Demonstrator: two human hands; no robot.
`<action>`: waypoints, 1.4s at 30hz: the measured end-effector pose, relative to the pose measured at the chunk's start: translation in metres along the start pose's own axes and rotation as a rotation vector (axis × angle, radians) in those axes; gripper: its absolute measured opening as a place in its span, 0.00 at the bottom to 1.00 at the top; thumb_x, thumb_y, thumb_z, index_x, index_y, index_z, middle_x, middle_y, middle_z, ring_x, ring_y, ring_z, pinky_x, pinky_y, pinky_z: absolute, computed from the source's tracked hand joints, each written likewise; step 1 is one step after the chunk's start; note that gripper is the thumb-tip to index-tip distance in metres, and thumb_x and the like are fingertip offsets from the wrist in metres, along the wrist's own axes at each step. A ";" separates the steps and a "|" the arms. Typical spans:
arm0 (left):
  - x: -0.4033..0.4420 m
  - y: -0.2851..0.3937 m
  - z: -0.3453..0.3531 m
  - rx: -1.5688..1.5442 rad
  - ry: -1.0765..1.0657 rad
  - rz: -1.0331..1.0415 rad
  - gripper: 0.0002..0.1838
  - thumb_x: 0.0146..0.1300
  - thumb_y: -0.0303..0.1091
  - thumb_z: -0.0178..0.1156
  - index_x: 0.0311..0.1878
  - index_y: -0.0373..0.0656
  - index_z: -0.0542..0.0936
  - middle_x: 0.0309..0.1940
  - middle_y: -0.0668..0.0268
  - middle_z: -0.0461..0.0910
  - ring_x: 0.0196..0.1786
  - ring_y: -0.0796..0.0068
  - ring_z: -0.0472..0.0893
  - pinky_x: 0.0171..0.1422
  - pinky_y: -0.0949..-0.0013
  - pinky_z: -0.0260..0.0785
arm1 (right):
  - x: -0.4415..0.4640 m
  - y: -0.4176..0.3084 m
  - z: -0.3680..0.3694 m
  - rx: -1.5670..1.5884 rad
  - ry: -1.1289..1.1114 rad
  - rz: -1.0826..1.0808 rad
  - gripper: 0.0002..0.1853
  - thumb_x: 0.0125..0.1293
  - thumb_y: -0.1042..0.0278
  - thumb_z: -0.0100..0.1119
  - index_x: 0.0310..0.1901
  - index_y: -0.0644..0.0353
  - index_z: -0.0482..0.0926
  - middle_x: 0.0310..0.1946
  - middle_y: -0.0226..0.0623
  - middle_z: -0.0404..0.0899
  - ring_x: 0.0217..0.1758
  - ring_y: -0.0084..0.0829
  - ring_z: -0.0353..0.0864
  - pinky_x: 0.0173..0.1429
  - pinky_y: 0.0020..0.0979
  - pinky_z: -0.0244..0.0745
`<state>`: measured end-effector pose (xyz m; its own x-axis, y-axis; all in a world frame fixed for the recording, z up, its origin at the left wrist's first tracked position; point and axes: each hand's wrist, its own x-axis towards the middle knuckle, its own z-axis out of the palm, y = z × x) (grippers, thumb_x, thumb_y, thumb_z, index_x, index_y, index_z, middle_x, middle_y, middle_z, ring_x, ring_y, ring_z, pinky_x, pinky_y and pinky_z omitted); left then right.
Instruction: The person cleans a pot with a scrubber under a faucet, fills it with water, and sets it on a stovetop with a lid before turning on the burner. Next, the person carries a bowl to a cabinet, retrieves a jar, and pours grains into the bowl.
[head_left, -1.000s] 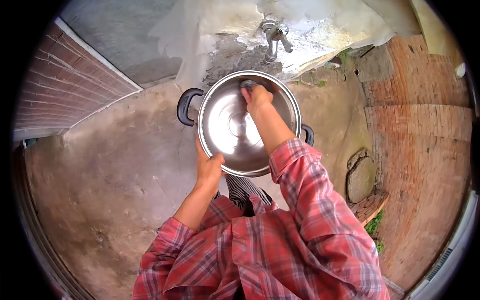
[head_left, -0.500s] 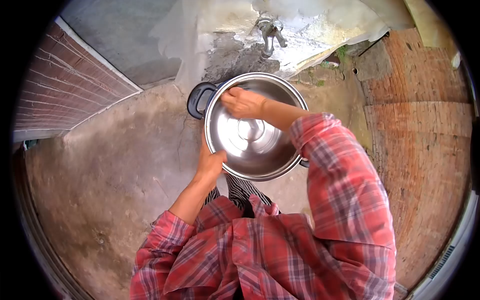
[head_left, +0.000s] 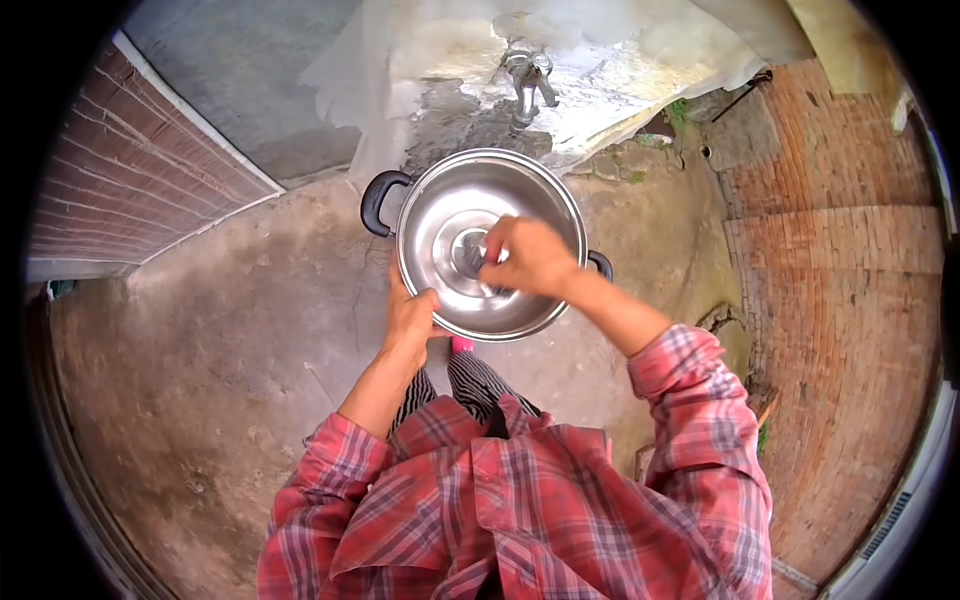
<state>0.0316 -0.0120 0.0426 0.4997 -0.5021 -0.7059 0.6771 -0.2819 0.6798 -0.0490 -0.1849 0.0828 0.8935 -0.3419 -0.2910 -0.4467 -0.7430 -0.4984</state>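
A shiny stainless steel pot [head_left: 430, 215] with black side handles is held up in front of me, its open top facing me. Gripping its lower left rim, my left hand [head_left: 408, 318] has the thumb at the edge and the fingers around the outer wall. Inside the pot is my right hand [head_left: 530, 258], its fingers curled together above the inner base and a little blurred. Dark grey patches show by the fingertips; whether they are a small scrubber or a reflection I cannot tell.
A metal tap [head_left: 526, 85] juts from a stained wall beyond the pot. A reddish panel [head_left: 150, 165] leans at the left. Brick paving [head_left: 835, 330] lies to the right of the concrete floor [head_left: 220, 350]. One pink shoe [head_left: 462, 343] shows below the pot.
My right hand has moved from the pot's upper left inner wall to the right, over its base. The pot has shifted slightly left, and more of its right handle shows. My left hand keeps its grip.
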 end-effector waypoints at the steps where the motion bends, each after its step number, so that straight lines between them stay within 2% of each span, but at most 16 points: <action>1: 0.000 0.001 0.000 0.024 -0.019 -0.003 0.43 0.45 0.22 0.49 0.68 0.49 0.49 0.53 0.51 0.70 0.43 0.53 0.80 0.33 0.56 0.82 | 0.001 0.008 -0.014 0.120 0.153 -0.031 0.10 0.44 0.67 0.67 0.26 0.61 0.75 0.26 0.41 0.79 0.36 0.36 0.81 0.40 0.33 0.75; 3: 0.002 0.001 0.002 0.025 -0.019 -0.002 0.43 0.45 0.22 0.49 0.68 0.49 0.49 0.54 0.51 0.69 0.43 0.52 0.80 0.34 0.55 0.82 | -0.001 0.003 -0.055 0.229 0.213 0.092 0.11 0.51 0.73 0.62 0.26 0.61 0.67 0.16 0.31 0.69 0.25 0.20 0.77 0.25 0.27 0.72; 4: 0.002 0.002 0.004 0.028 -0.026 -0.006 0.43 0.45 0.22 0.48 0.68 0.49 0.48 0.55 0.50 0.68 0.43 0.51 0.80 0.34 0.55 0.82 | -0.001 0.001 -0.070 0.356 0.263 0.174 0.12 0.49 0.69 0.62 0.28 0.62 0.67 0.18 0.40 0.73 0.23 0.34 0.75 0.31 0.34 0.71; 5: 0.002 0.006 0.005 0.014 -0.051 -0.047 0.48 0.46 0.20 0.48 0.73 0.58 0.43 0.63 0.51 0.62 0.52 0.51 0.77 0.35 0.53 0.82 | 0.000 0.003 -0.077 0.347 0.358 0.133 0.13 0.51 0.68 0.61 0.31 0.62 0.67 0.19 0.40 0.73 0.24 0.34 0.75 0.32 0.35 0.71; 9: 0.009 0.009 0.014 0.012 -0.055 -0.095 0.48 0.45 0.21 0.48 0.72 0.58 0.44 0.64 0.51 0.61 0.53 0.50 0.75 0.36 0.53 0.82 | 0.020 0.004 -0.091 0.469 0.636 0.027 0.19 0.55 0.58 0.61 0.39 0.62 0.65 0.21 0.42 0.74 0.26 0.39 0.77 0.35 0.39 0.71; 10: 0.010 0.009 0.016 0.006 -0.067 -0.089 0.49 0.45 0.21 0.49 0.72 0.58 0.44 0.64 0.52 0.60 0.54 0.50 0.74 0.36 0.53 0.82 | 0.022 -0.006 -0.094 0.470 0.638 0.023 0.19 0.55 0.58 0.61 0.39 0.62 0.65 0.21 0.42 0.74 0.26 0.39 0.77 0.35 0.39 0.71; 12: 0.011 0.009 0.021 0.010 -0.082 -0.083 0.49 0.44 0.21 0.50 0.72 0.57 0.44 0.63 0.52 0.59 0.55 0.49 0.73 0.36 0.53 0.82 | 0.023 -0.026 -0.101 0.072 0.637 0.088 0.24 0.58 0.50 0.60 0.39 0.63 0.64 0.20 0.44 0.74 0.26 0.44 0.77 0.36 0.42 0.71; 13: 0.011 0.010 0.026 0.035 -0.075 -0.074 0.45 0.45 0.23 0.50 0.69 0.54 0.46 0.59 0.50 0.62 0.46 0.49 0.76 0.37 0.53 0.82 | 0.026 -0.022 -0.101 0.069 0.665 0.096 0.24 0.59 0.48 0.60 0.39 0.62 0.66 0.21 0.44 0.76 0.27 0.47 0.77 0.35 0.42 0.70; 14: 0.013 0.012 0.030 0.059 -0.069 -0.062 0.42 0.46 0.24 0.50 0.67 0.50 0.48 0.54 0.48 0.65 0.37 0.50 0.80 0.37 0.54 0.82 | 0.027 -0.019 -0.101 0.068 0.677 0.098 0.24 0.59 0.48 0.60 0.39 0.62 0.66 0.21 0.44 0.76 0.27 0.47 0.77 0.35 0.42 0.70; 15: 0.015 0.014 0.033 0.063 -0.073 -0.055 0.42 0.46 0.24 0.50 0.67 0.50 0.48 0.54 0.48 0.65 0.37 0.50 0.80 0.37 0.54 0.82 | 0.028 -0.016 -0.102 0.034 0.689 0.067 0.21 0.60 0.50 0.59 0.39 0.60 0.67 0.21 0.43 0.76 0.27 0.47 0.77 0.35 0.42 0.70; 17: 0.016 0.018 0.036 0.038 -0.094 -0.079 0.41 0.45 0.24 0.51 0.66 0.50 0.49 0.54 0.49 0.65 0.39 0.48 0.79 0.37 0.53 0.82 | 0.026 -0.016 -0.103 0.031 0.713 0.032 0.15 0.62 0.53 0.56 0.38 0.57 0.70 0.23 0.41 0.77 0.29 0.46 0.78 0.36 0.42 0.70; 20: 0.021 0.027 0.044 0.093 -0.107 -0.046 0.41 0.45 0.24 0.51 0.66 0.50 0.49 0.56 0.50 0.63 0.43 0.46 0.78 0.37 0.53 0.82 | 0.021 -0.023 -0.110 0.059 0.674 0.071 0.14 0.61 0.54 0.57 0.37 0.58 0.72 0.25 0.41 0.78 0.31 0.45 0.78 0.37 0.42 0.70; 24: 0.041 0.043 0.043 0.119 -0.254 -0.055 0.41 0.45 0.24 0.50 0.66 0.51 0.49 0.58 0.50 0.61 0.45 0.43 0.77 0.38 0.52 0.82 | 0.020 -0.016 -0.114 0.029 0.768 0.107 0.13 0.60 0.55 0.58 0.35 0.57 0.74 0.30 0.39 0.79 0.34 0.43 0.78 0.38 0.41 0.70; 31: 0.080 0.067 0.026 0.238 -0.529 -0.176 0.44 0.45 0.21 0.50 0.66 0.53 0.44 0.61 0.49 0.55 0.53 0.38 0.71 0.41 0.44 0.80 | 0.036 -0.009 -0.119 0.090 0.902 0.396 0.16 0.57 0.51 0.64 0.36 0.54 0.76 0.30 0.36 0.81 0.36 0.39 0.80 0.40 0.37 0.71; 38: 0.088 0.065 0.026 0.375 -0.581 -0.238 0.45 0.46 0.21 0.49 0.67 0.55 0.41 0.57 0.46 0.58 0.49 0.41 0.73 0.40 0.47 0.81 | 0.033 -0.023 -0.124 0.026 0.916 0.557 0.19 0.54 0.48 0.66 0.41 0.51 0.78 0.34 0.34 0.82 0.40 0.35 0.81 0.43 0.35 0.73; 42: 0.095 0.063 0.029 0.420 -0.569 -0.221 0.47 0.47 0.21 0.49 0.68 0.57 0.38 0.56 0.46 0.59 0.48 0.44 0.75 0.40 0.48 0.81 | 0.037 -0.018 -0.116 0.029 0.953 0.447 0.16 0.56 0.49 0.63 0.41 0.48 0.78 0.35 0.33 0.81 0.40 0.38 0.80 0.41 0.39 0.72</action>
<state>0.1065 -0.1015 0.0240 -0.0592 -0.7115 -0.7002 0.4086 -0.6573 0.6333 -0.0029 -0.2505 0.1760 0.3081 -0.9019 0.3027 -0.7341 -0.4278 -0.5273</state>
